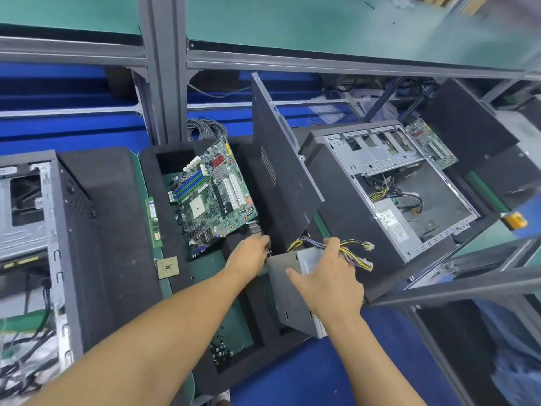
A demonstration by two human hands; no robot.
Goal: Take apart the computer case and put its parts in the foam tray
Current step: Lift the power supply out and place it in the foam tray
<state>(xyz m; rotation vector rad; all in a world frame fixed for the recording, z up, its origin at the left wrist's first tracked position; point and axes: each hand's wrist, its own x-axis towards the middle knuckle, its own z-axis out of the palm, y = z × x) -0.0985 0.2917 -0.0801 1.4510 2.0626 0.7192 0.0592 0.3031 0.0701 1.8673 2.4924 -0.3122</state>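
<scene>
Frankly, case sticker (392,227) illegible; right hand (330,276) grips power supply (289,303).

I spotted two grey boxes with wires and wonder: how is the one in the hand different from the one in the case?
The held box is out, tilted over the foam tray, gripped by the right hand; the case box lies flat inside the case. The held box shows plain grey sides; the case box shows a white label. Both are grey metal with yellow wires.
</scene>
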